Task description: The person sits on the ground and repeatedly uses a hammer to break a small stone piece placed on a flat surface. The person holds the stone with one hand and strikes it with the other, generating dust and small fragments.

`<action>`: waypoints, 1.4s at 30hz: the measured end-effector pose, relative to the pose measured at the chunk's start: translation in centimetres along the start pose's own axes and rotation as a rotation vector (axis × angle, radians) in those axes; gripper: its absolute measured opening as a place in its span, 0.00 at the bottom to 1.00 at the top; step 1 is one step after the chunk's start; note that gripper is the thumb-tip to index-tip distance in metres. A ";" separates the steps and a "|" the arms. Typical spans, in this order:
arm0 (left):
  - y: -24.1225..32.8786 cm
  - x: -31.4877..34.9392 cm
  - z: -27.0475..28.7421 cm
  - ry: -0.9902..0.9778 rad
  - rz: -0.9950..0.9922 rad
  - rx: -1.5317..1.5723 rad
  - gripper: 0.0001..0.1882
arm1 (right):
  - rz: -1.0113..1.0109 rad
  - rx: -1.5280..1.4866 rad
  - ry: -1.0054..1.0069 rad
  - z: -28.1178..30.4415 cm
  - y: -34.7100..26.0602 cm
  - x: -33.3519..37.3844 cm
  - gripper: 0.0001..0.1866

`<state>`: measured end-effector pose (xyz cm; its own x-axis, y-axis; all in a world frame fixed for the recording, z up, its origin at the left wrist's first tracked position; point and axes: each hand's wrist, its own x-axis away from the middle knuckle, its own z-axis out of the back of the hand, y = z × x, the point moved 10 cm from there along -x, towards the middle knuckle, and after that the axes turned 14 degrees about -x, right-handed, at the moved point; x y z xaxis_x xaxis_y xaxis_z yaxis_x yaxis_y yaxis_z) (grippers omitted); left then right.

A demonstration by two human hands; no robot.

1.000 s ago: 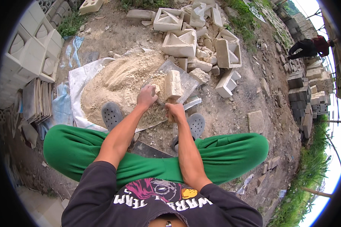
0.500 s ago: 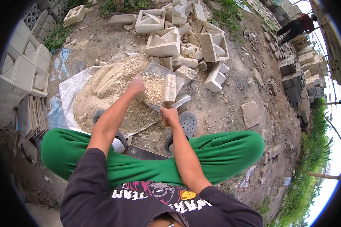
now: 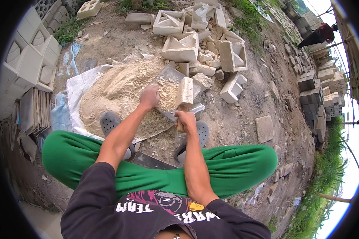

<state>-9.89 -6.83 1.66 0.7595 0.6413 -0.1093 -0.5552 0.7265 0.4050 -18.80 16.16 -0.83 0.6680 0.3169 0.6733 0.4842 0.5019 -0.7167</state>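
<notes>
Fingers of the right hand are wrapped round the handle of a wooden mallet, closed just below its blocky head. On the left hand the fingers look bent and drawn together beside the pale crumbs; their tips are hard to make out, so I cannot tell whether they pinch anything.

The mallet lies in front of the person, its head over the right part of a flat grey plate; whether wood and plate touch is unclear. To the left, a heap of tan powder spreads over a white sheet. Beyond the plate lie broken pale blocks.

I judge the mallet stiff and head-heavy, with most of its weight in the thick block, and dust could make the handle a little slick. It wants a firm hold on the handle: close to the head for control, further down for more swing. The crumbs look light, dry and brittle, better gathered with loose fingers than squeezed.

As for writing, the dark shirt carries 2 patches of bold white lettering, partly lost in folds, around 1 purple, grey and yellow print. I can make out no label on the mallet or the sheet.
</notes>
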 end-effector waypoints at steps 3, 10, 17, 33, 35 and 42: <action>-3.3 1.5 -0.4 0.004 0.147 -0.012 0.19 | 0.148 0.019 -0.027 -0.5 -6.1 3.4 0.19; -2.0 3.8 1.1 -0.077 0.150 0.088 0.25 | 0.537 0.121 -0.015 -3.5 -10.5 3.7 0.17; -2.4 4.4 -0.4 -0.014 0.043 0.023 0.31 | 0.141 0.424 -0.071 -5.7 -1.6 -0.1 0.21; -3.5 4.6 -1.1 -0.085 0.106 0.044 0.32 | 0.082 0.452 -0.112 -6.5 0.0 -1.5 0.19; -3.4 4.7 -1.4 -0.110 0.122 0.060 0.33 | 0.062 0.419 -0.120 -5.7 -1.6 0.4 0.22; -3.2 5.0 -0.5 -0.019 0.062 0.066 0.32 | 0.479 0.163 0.043 -5.2 -4.3 1.4 0.16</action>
<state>-4.51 -5.77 -0.66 0.7311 0.6792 -0.0648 -0.5785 0.6674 0.4691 -17.04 10.25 2.23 0.8179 0.5105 0.2656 0.0255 0.4289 -0.9030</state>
